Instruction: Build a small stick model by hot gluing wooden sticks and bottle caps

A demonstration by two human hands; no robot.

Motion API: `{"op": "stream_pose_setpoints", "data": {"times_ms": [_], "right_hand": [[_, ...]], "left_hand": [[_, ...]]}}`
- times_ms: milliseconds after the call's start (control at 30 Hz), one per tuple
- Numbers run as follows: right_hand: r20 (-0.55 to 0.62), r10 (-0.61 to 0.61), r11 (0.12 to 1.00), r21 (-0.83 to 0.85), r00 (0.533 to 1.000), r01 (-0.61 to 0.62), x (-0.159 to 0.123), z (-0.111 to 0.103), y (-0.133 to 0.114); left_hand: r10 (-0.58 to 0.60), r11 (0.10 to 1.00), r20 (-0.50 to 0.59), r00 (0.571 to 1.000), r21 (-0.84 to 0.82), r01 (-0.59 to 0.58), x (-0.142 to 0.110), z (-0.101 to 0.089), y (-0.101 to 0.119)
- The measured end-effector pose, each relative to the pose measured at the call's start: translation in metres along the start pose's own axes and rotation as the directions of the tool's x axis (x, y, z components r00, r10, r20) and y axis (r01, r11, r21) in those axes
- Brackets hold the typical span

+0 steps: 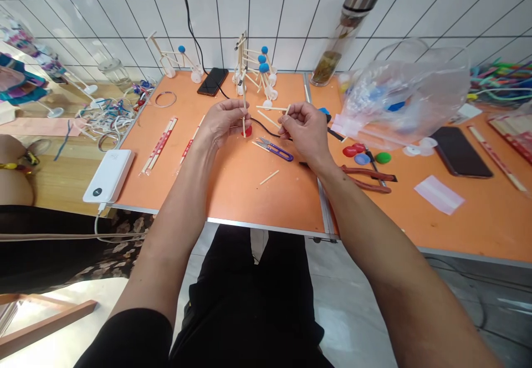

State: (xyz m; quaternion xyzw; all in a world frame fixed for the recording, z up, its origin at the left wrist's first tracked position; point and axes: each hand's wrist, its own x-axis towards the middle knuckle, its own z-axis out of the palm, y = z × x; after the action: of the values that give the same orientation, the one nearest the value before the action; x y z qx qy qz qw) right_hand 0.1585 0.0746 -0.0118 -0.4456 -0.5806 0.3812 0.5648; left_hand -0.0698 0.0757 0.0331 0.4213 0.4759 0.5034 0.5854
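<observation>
Left hand [230, 118]: we pinch an upright pale wooden stick [244, 97]; right hand [306, 128]: thin pale wooden pieces [272, 108]. Purple-handled metal snips [271, 147] lie near.

Tall bottle [339, 38] before tiled wall [233, 16]

A slim, pale wooden stick [245, 95] stands nearly upright, pinched in the left fingers [235, 114], its ends showing above and below. A 2nd pale stick [270, 108] sits nearly level at the right fingers [300, 114], its free end pointing left, apart from the upright stick.
</observation>
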Motion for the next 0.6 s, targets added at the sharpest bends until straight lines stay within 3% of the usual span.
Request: {"op": "stream_pose_setpoints", "data": {"times_ms": [600], "right_hand": [[0.007, -0.002, 1.000, -0.013, 1.000, 0.003, -0.0023, 0.0029, 0.0014]], "left_hand": [[0.012, 1.000, 0.020, 1.000, -0.016, -0.011, 0.0039, -0.0017, -0.0048]]}}
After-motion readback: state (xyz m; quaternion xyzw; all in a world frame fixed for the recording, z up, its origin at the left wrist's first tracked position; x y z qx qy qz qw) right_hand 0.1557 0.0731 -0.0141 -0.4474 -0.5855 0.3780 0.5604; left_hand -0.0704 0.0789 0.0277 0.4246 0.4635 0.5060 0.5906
